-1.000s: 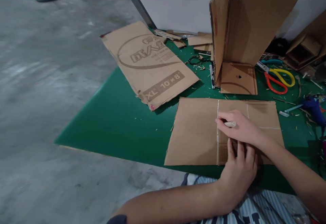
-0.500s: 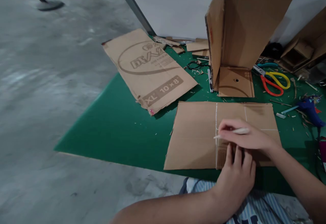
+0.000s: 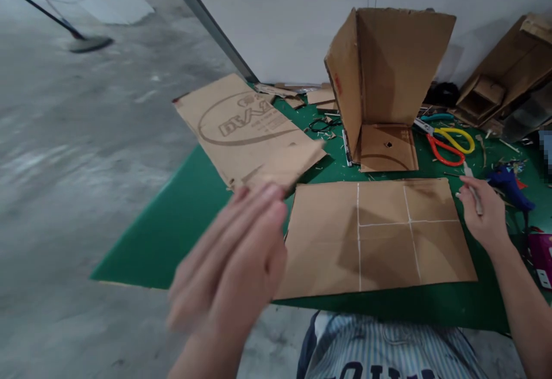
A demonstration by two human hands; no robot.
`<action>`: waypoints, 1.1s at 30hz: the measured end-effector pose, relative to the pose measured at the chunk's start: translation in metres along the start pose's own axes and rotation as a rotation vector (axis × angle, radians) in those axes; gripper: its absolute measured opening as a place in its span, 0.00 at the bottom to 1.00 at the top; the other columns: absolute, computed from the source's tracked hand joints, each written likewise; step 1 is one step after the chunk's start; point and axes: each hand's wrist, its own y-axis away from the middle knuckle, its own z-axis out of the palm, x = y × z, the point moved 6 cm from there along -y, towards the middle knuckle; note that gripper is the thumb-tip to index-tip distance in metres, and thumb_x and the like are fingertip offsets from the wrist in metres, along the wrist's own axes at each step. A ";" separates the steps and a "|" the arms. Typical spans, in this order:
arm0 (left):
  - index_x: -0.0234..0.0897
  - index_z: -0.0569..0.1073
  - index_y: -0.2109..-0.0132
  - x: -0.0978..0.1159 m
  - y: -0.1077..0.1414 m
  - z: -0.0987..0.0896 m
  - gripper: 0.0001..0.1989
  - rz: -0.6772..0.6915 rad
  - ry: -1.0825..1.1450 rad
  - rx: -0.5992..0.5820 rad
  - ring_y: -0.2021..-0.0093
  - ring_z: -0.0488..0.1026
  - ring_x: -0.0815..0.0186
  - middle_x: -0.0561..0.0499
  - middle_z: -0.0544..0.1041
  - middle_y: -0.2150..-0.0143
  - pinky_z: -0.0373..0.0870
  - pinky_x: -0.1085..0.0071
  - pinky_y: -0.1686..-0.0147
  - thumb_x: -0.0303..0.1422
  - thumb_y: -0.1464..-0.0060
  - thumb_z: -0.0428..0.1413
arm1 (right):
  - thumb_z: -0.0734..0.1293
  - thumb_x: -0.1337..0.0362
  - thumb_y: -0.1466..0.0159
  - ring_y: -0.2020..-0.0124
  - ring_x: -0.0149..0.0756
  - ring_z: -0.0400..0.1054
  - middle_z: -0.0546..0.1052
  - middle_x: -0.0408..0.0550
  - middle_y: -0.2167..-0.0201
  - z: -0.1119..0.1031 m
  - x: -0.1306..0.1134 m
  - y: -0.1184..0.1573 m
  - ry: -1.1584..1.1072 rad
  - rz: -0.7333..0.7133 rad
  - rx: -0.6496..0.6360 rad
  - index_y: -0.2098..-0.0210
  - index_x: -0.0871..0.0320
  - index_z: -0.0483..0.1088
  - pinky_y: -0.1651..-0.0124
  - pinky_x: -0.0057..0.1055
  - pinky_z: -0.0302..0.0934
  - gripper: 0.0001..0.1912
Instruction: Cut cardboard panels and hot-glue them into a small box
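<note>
My left hand [image 3: 233, 258] is raised over the left end of the table, its fingers closed on a small cardboard piece [image 3: 288, 166], blurred by motion. Held in my right hand [image 3: 485, 212] is a white pen [image 3: 476, 195], beside the right edge of a cardboard sheet [image 3: 319, 235]. That sheet lies flat near the table's front, with white lines crossing on its middle and right part. Behind my left hand rests a printed cardboard panel [image 3: 245, 120], partly covered by the held piece.
At the back of the green table [image 3: 150, 229] stands an upright cardboard structure [image 3: 401, 68]. Red-and-yellow-handled scissors [image 3: 448, 146] and a blue glue gun [image 3: 511, 186] lie to the right. Another cardboard construction [image 3: 500, 74] stands at the far right, with scraps around.
My left hand has lifted off the sheet and moved left with the small cardboard piece. My right hand has moved right with the pen, leaving the white lines uncovered.
</note>
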 end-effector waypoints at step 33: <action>0.34 0.74 0.57 0.038 0.006 0.202 0.13 -1.000 1.274 -0.509 0.65 0.77 0.68 0.49 0.79 0.63 0.74 0.70 0.62 0.38 0.46 0.60 | 0.50 0.53 0.29 0.64 0.40 0.74 0.77 0.52 0.60 0.046 -0.057 0.014 -0.682 0.080 -0.181 0.35 0.49 0.55 0.60 0.41 0.72 0.25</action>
